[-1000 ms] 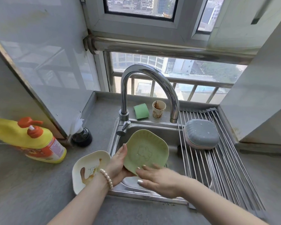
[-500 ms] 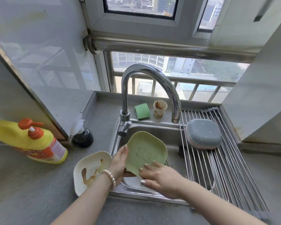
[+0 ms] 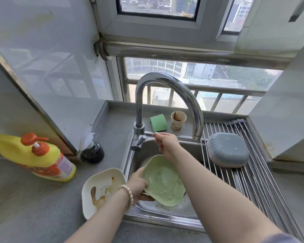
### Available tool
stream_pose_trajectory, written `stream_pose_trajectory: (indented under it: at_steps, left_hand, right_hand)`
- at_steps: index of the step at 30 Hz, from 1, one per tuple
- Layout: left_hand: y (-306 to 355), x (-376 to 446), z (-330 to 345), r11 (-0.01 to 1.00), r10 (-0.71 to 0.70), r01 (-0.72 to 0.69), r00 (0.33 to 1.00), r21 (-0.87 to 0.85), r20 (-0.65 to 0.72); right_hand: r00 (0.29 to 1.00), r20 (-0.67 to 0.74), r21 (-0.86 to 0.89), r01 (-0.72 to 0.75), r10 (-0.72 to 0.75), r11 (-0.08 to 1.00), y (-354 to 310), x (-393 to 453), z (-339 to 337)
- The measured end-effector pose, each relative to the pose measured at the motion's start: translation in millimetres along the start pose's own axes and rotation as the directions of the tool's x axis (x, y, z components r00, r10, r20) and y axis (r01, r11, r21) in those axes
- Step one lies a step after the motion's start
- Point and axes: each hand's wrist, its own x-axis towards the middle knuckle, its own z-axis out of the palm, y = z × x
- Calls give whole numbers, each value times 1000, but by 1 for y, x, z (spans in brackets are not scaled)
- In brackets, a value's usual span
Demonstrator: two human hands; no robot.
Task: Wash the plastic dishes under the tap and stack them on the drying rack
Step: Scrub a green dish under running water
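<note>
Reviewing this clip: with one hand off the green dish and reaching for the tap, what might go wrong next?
1. The green dish is gripped by the left hand alone, at one edge and tilted over the sink; it may slip once water hits it.
2. The right hand is near the tap handle; a strong flow could splash off the tilted dish onto the counter.
3. The stained white dish lies at the sink's edge, close to the left forearm, which might nudge it.

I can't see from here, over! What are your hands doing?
Left hand holds green plate over sink. Right hand open, reaching at tap handle. No water seen. Dirty white plate waits.
</note>
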Motion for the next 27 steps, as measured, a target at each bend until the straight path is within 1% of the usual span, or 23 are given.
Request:
stream_pose_trajectory:
  at_steps: [3, 5, 10, 13, 15, 18, 19, 20, 22, 23, 24, 25, 26, 27]
  left_hand:
    - [3, 2, 0, 1000, -16, 16, 1000, 5, 16]
    - [5, 5, -2, 1000, -21, 21, 1000, -5, 9]
    - [7, 15, -7, 998, -38, 36, 998, -51, -41]
    - [4, 21, -9, 993, -64, 58, 996, -100, -56]
    - [2, 23, -7, 988, -78, 69, 995, -137, -58]
    - [3, 26, -1, 980, -63, 50, 996, -190, -63]
    - [5, 27, 0, 980, -48, 34, 997, -198, -67]
    - [7, 27, 3, 980, -29, 15, 997, -198, -66]
    - [10, 29, 12, 978, 9, -22, 998, -207, -62]
    - [11, 31, 16, 976, 30, -43, 998, -214, -61]
    - [12, 33, 21, 973, 51, -63, 997, -222, -58]
    - [13, 35, 26, 969, 70, -82, 996, -234, -58]
    - [14, 37, 29, 963, 82, -95, 995, -252, -61]
    - [14, 39, 33, 958, 89, -103, 994, -268, -66]
  right_hand:
    - [988, 91, 113, -133, 123, 985, -1, 23, 10]
    - [977, 120, 110, -192, 178, 975, -1, 33, 15]
    - [940, 186, -81, -276, 287, 958, -5, 39, 29]
    - [923, 214, -69, -312, 320, 947, 0, 37, 33]
    - [918, 215, -96, -321, 334, 942, 3, 30, 32]
    - [903, 201, -287, -315, 379, 905, 1, 14, 32]
    - [904, 206, -319, -299, 374, 899, 1, 10, 34]
    - [915, 218, -301, -267, 339, 915, 2, 6, 32]
    - [958, 222, -158, -146, 179, 977, 9, -1, 25]
    - [980, 178, -108, -66, 84, 992, 14, -7, 18]
    - [993, 114, -126, 27, -13, 992, 20, -15, 9]
    - [991, 58, -233, 129, -118, 964, 28, -24, -2]
    - [974, 48, -396, 222, -221, 891, 39, -34, -14]
    - [952, 96, -576, 292, -291, 764, 51, -44, -28]
